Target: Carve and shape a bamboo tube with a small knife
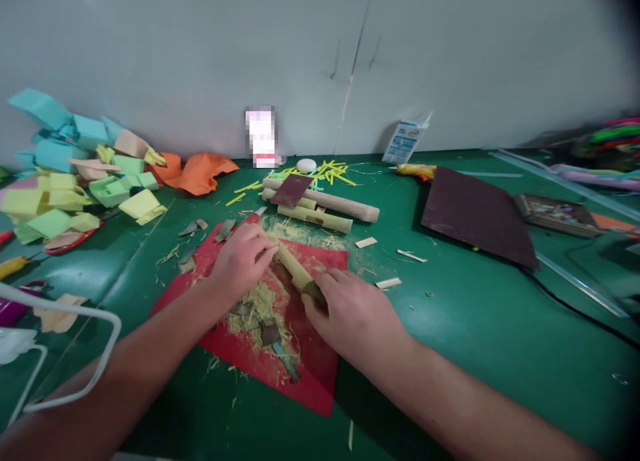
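Observation:
A pale green bamboo stick (295,269) lies slanted over a red mat (310,374) on the green table. My left hand (243,258) is closed around its far end; whether it also grips a tool is hidden. Closed on the stick's near end is my right hand (350,311). Yellowish shavings and dark peel scraps (260,314) are heaped on the mat under the stick.
Three more bamboo pieces (325,208) lie behind the mat, a dark sandpaper scrap (291,190) on them. A big dark sandpaper sheet (475,214) is at right. Folded coloured paper (75,181) is piled left, orange paper (200,171) beside it. White wire frame (65,354) at near left.

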{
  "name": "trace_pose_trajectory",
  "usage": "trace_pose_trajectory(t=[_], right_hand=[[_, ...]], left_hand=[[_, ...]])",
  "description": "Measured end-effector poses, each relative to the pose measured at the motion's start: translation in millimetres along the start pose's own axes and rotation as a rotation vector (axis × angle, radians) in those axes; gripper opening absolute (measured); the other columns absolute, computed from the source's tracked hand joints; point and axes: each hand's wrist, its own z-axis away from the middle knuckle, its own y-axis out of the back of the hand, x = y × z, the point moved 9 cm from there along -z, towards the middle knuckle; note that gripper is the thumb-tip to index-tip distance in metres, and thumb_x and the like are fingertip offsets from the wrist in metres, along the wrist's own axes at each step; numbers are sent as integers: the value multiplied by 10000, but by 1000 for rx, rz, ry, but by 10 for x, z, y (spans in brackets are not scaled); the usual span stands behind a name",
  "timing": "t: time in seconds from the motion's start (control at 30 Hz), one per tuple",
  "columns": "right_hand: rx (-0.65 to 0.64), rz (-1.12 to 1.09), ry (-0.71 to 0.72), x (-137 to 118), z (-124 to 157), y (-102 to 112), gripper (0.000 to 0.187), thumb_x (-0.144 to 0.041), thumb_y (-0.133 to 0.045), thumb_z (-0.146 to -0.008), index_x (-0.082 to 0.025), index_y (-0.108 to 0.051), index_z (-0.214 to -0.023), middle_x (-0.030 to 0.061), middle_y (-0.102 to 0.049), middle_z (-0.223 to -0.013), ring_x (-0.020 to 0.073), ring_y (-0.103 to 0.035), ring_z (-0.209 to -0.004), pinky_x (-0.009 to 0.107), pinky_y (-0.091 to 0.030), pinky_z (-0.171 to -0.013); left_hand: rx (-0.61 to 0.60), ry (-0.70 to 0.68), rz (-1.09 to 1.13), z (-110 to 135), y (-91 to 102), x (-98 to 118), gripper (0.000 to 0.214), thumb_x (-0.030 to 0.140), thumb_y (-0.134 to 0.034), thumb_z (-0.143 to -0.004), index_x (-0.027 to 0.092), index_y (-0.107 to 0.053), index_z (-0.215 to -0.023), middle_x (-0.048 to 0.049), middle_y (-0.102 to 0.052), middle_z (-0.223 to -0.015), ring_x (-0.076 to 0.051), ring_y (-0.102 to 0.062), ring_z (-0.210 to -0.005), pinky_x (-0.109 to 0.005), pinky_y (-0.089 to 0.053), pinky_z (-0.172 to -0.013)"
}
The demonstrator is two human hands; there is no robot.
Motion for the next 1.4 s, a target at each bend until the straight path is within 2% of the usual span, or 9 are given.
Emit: trace_pose_trajectory(t=[0.13, 0.3, 0.47, 0.6, 0.77, 0.9, 1.07, 1.2, 1.4], right_hand=[[-25, 3, 20, -18, 5, -10, 170, -258, -510, -867, -173, -639, -796, 57, -667, -808, 202, -624, -754, 307, -347, -584], [5, 11, 6, -6, 14, 13, 164, -277, -524, -859, -171, -636, -803, 59, -665, -807, 197, -618, -750, 301, -350, -578], [7, 3, 29, -19, 10, -6, 163, -268, -525, -859, -167, -634, -794, 59, -666, -797, 190, -615, -726, 298, -347, -568], [14, 14, 16, -7, 13, -4, 184, -273, -508, -870, -167, -635, -790, 59, -662, -793, 193, -614, -728, 301, -338, -564], [-9, 17, 19, -15, 13, -16, 191, -272, -504, -881, -166, -641, -803, 63, -666, -795, 199, -622, -718, 308, -339, -566], [-24, 25, -9, 7, 3, -16, 190, -286, -507, -875, -167, -643, -818, 65, -665, -802, 211, -628, -740, 312, -336, -565], [-39, 28, 0, 1, -1, -11, 201, -283, -494, -888, -175, -638, -798, 55, -664, -786, 200, -625, -713, 313, -323, -557], [-40, 36, -15, 11, 1, -4, 208, -292, -498, -888, -170, -647, -809, 62, -666, -795, 207, -628, -731, 314, -322, -557], [-38, 20, -12, 10, 2, -8, 208, -283, -495, -892, -171, -648, -806, 59, -677, -817, 195, -628, -710, 307, -324, -558]], left_hand=[[-225, -152, 48, 59, -195, 161, 181, 211, -493, -938, 178, -657, -869, -61, -603, -834, -189, -532, -822, -336, -461, -720], [10, -13, -67, -28, 26, -128, 171, 219, -523, -921, 158, -659, -834, -59, -593, -815, -189, -525, -805, -349, -459, -736], [-162, -145, 101, 3, -125, 41, 156, 208, -514, -927, 165, -664, -918, -51, -604, -833, -176, -529, -817, -321, -461, -737], [15, 18, -43, -38, 43, -115, 186, 230, -526, -917, 166, -664, -810, -51, -591, -804, -186, -536, -798, -345, -451, -732], [-193, -154, 78, -4, -148, 108, 198, 228, -493, -936, 176, -661, -844, -55, -599, -818, -184, -543, -814, -333, -460, -729], [0, -13, -36, -37, 21, -36, 192, 225, -514, -924, 164, -651, -804, -56, -592, -805, -190, -530, -790, -350, -452, -724], [-230, -173, 45, -4, -171, 156, 193, 237, -498, -937, 171, -666, -869, -55, -601, -811, -182, -534, -798, -329, -452, -712], [-21, -11, -86, -82, 31, -77, 207, 230, -521, -921, 163, -651, -775, -51, -603, -795, -185, -544, -787, -350, -445, -728], [-174, -145, 54, -15, -142, 159, 212, 234, -503, -935, 158, -668, -826, -57, -607, -795, -183, -538, -788, -325, -441, -698]])
